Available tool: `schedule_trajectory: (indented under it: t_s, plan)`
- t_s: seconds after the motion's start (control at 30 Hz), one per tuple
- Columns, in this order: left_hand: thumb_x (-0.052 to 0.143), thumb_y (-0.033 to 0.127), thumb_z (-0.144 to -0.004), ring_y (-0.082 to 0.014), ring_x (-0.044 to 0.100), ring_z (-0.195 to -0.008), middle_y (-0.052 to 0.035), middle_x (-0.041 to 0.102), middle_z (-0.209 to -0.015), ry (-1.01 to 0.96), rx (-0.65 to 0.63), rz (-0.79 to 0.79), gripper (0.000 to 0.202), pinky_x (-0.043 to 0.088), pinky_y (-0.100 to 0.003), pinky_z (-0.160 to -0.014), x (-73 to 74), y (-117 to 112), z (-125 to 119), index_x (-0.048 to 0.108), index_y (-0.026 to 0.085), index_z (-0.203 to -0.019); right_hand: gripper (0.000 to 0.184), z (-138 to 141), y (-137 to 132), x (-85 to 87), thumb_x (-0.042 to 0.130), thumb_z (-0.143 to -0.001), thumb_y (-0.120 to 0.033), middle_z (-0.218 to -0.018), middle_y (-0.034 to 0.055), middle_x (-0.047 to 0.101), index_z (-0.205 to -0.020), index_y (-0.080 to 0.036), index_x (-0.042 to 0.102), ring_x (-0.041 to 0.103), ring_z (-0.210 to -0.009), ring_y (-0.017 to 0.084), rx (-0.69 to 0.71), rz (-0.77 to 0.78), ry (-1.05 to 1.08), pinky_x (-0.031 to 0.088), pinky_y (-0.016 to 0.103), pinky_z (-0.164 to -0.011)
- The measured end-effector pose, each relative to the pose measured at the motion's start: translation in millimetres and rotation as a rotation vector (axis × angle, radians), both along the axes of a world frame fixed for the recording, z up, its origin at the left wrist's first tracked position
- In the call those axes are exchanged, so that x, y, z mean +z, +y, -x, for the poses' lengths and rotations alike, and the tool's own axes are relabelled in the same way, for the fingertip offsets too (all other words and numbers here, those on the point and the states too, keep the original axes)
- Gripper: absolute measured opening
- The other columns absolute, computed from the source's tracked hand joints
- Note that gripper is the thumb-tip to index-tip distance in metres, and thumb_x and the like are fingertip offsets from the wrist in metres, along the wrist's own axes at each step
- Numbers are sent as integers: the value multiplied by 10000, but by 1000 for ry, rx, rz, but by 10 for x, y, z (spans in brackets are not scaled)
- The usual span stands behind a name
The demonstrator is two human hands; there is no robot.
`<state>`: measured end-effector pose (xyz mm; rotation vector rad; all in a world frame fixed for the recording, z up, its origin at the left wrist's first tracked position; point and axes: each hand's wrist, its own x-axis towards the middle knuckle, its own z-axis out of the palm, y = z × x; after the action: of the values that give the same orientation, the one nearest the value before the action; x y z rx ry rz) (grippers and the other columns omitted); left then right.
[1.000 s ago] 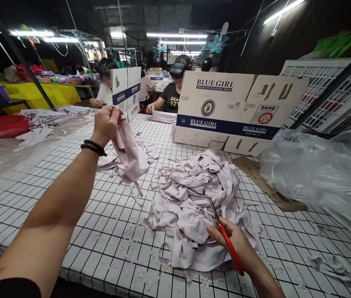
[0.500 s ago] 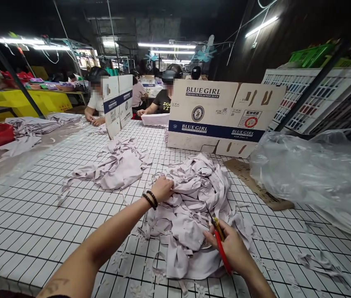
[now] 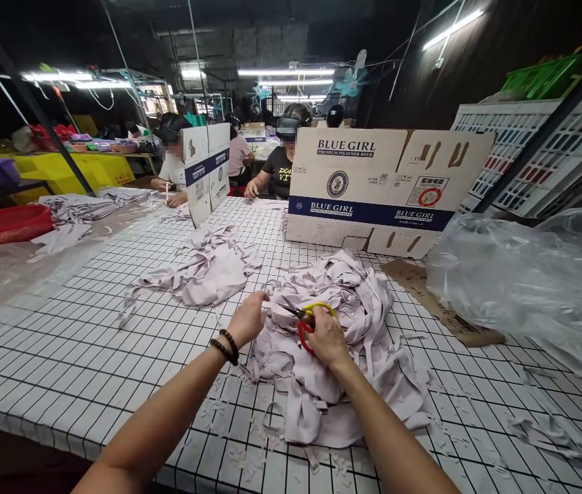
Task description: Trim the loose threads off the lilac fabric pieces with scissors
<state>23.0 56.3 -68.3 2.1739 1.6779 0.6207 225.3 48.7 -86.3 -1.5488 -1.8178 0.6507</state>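
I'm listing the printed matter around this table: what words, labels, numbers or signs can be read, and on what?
"BLUE GIRL": three times on the large carton.
"PREMIUM PILSENER BEER": same carton, under the top brand name.
"DO", "VI": starts of two yellow lines on a black shirt; the rest is unclear.
Too small or blurred: the large carton's small labels, the narrower carton's print, marks on the brown sheet.

Single head view — forward and down, close above the table [image 3: 90, 343]

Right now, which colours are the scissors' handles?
A red handle and a yellow handle, best in head view.
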Motion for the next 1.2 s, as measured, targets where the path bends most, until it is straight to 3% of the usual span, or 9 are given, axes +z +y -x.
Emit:
schedule_trajectory:
  t_s: [0.13, 0.23, 0.37, 0.5, 0.6, 0.73, 0.93, 1.07, 1.2]
  plan:
    - [481, -94, -746, -287, 543, -1175, -158, 536, -1303, 78, -13, -48, 561, 460, -424, -961, -162, 261, 119, 548, 166, -1239, 191, -43, 123, -67, 599, -916, -335, -951, 26, 636, -970, -152, 615, 617, -815, 164, -9, 39, 10, 515, 352, -742]
    - [503, -106, -733, -290, 472, -1267, -123, 434, -1447, 117, -152, -60, 631, 418, -440, -1023, -195, 409, 51, 569, 224, -1267, 89, -142, 8, -16, 607, -832, -249, -738, -26, 582, -850, -165, 583, 545, -642, 127, 16, 75, 88, 459, 258, -594]
    - [607, 24, -785, -284, 451, -1280, -99, 558, -1344, 128, -341, -42, 301, 334, -449, -1091, -142, 619, -112, 710, 218, -991, 130, -283, -224, 122, 529, -671, -183, -611, -68, 474, -800, -195, 542, 430, -539, 107, 64, 125, 195, 346, 209, -481]
    - [633, 151, -835, -272, 510, -1208, -102, 685, -1101, 87, -445, 1, 86, 352, -417, -1055, -13, 673, -127, 693, 187, -785, 168, -485, -426, 269, 529, -635, -176, -610, -67, 452, -801, -195, 545, 429, -544, 106, 105, 157, 269, 342, 213, -490]
    - [578, 274, -900, -237, 629, -966, -85, 704, -907, 31, -481, 71, 175, 472, -336, -843, 119, 477, -23, 657, 174, -781, 161, -678, -516, 437, 560, -634, -198, -660, -43, 486, -791, -200, 524, 460, -565, 115, 103, 169, 319, 367, 223, -492]
    - [485, 404, -948, -161, 635, -632, -42, 694, -738, -58, -491, 199, 307, 460, -241, -561, 360, -106, 114, 621, 163, -817, 166, -825, -431, 790, 570, -636, -203, -731, -12, 528, -784, -209, 497, 453, -554, 108, 60, 50, 383, 351, 216, -454]
    - [561, 394, -910, -158, 668, -705, -55, 725, -787, -566, -445, 624, 223, 500, -262, -651, 651, -1147, 12, 578, 173, -938, 174, -442, 21, 1204, 569, -616, -204, -668, -49, 474, -777, -210, 503, 440, -578, 114, 149, -90, 268, 347, 223, -496]
    - [654, 479, -833, -119, 641, -634, -39, 704, -708, -1075, -274, 865, 338, 485, -224, -645, 397, -1412, -233, 528, 165, -835, 143, 59, 220, 1125, 595, -619, -195, -642, -51, 512, -747, -213, 534, 463, -587, 130, 267, -21, 173, 342, 237, -523]
    - [648, 433, -850, -103, 604, -488, -41, 689, -702, -1418, 154, 1074, 324, 489, -237, -549, -15, -1404, -399, 536, 136, -787, 119, 255, 236, 828, 604, -616, -164, -643, -40, 528, -717, -208, 558, 459, -602, 135, 246, 63, 107, 338, 250, -567]
